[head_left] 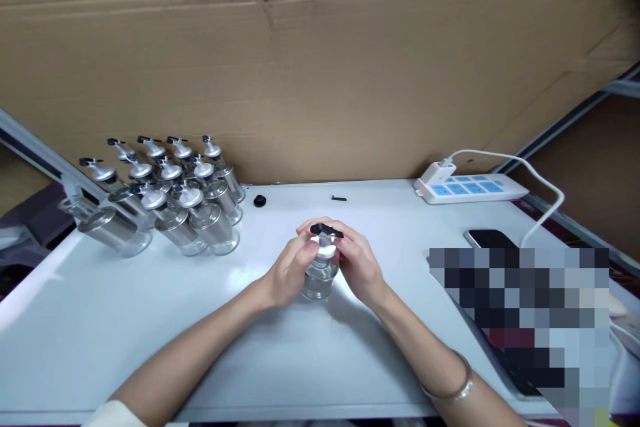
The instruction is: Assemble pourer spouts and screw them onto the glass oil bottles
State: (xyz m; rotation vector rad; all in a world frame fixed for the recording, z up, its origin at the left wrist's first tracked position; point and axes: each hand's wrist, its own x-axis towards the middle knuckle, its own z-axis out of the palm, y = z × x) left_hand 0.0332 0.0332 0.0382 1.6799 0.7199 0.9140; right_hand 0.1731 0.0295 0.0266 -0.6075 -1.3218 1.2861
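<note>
Big cardboard wall (350, 87) right behind a white tabletop (215, 353)

Left hand (290, 272) and right hand (361, 260) are both curled in close, gripping a glass bottle (319, 287) midway between the side edges. Little round black piece (259, 201) sits near the back edge.

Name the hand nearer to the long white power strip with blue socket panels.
Right. The right hand is left of the power strip, nearer the camera; the left hand is farther left, across the silver-topped clear glass bottle.

At least eleven spouted bottles (321, 275), two hands (291, 273), one black cap (259, 201), one L-shaped piece (339, 199), one power strip (467, 197) and one charger (436, 175) meet at one table (300, 373).
</note>
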